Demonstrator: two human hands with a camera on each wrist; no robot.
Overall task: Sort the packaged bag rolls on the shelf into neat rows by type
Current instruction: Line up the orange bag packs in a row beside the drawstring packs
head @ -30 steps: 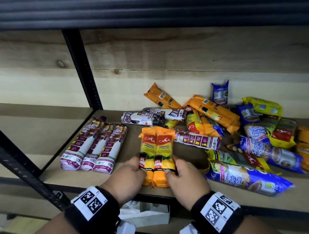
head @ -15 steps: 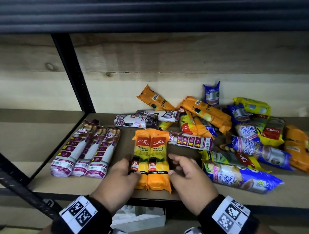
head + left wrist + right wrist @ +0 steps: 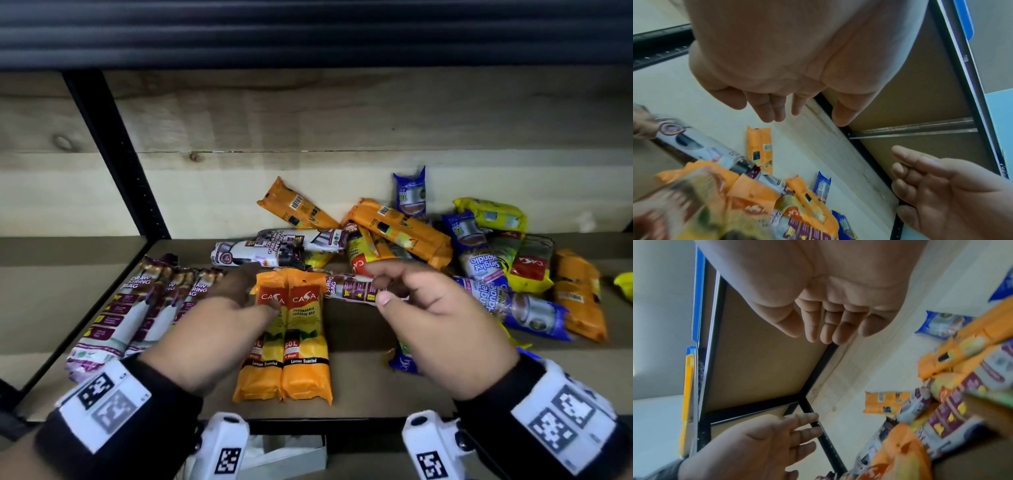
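Two orange CASA packs (image 3: 291,335) lie side by side, upright to my view, near the shelf's front edge. My left hand (image 3: 257,291) hovers over their top left corner with fingers straight and holds nothing. To the right of the packs my right hand (image 3: 376,284) is raised, its fingers loosely bent and empty. Three purple-and-white draw string rolls (image 3: 137,315) form a row at the left. In the left wrist view my left hand (image 3: 807,116) hangs relaxed above blurred orange packs (image 3: 756,194). The right wrist view shows my right hand (image 3: 813,335) equally empty.
A mixed pile sits at the back right: orange packs (image 3: 397,226), blue handle-bag packs (image 3: 524,305), yellow-green packs (image 3: 489,214) and purple-white rolls (image 3: 274,250). A black upright post (image 3: 113,150) bounds the left. The brown shelf board (image 3: 363,387) shows between the packs and the pile.
Both hands have let go of the orange pair and lifted away towards the back. The pair stays flat on the shelf.
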